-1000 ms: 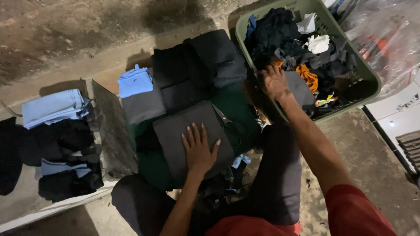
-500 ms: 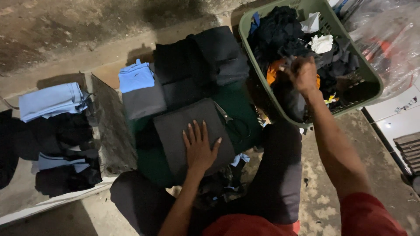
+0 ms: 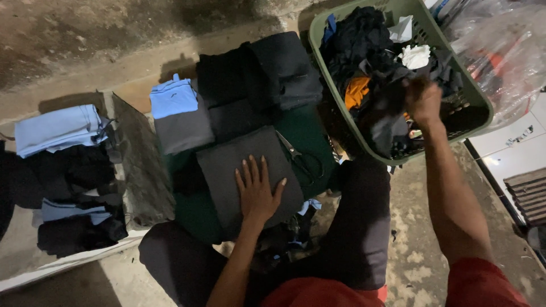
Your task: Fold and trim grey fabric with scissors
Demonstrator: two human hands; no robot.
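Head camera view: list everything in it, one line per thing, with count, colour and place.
Laundry basket: one, green plastic, upper right, full of loose clothes.
Loose clothes: a heap, mostly black with an orange piece and a white piece, inside the basket.
Dark grey folded cloth: one, centre, under the left hand.
Green cloth: one, spread beneath the folded pieces.
Scissors: one pair, dark, right of the grey cloth.
Folded stack: several black and grey pieces plus one light blue, upper centre.
Folded pile: light blue and black, far left.
Clear plastic bag: one, top right.
Left hand: flat on the grey cloth.
Right hand: in the basket; grip blurred.
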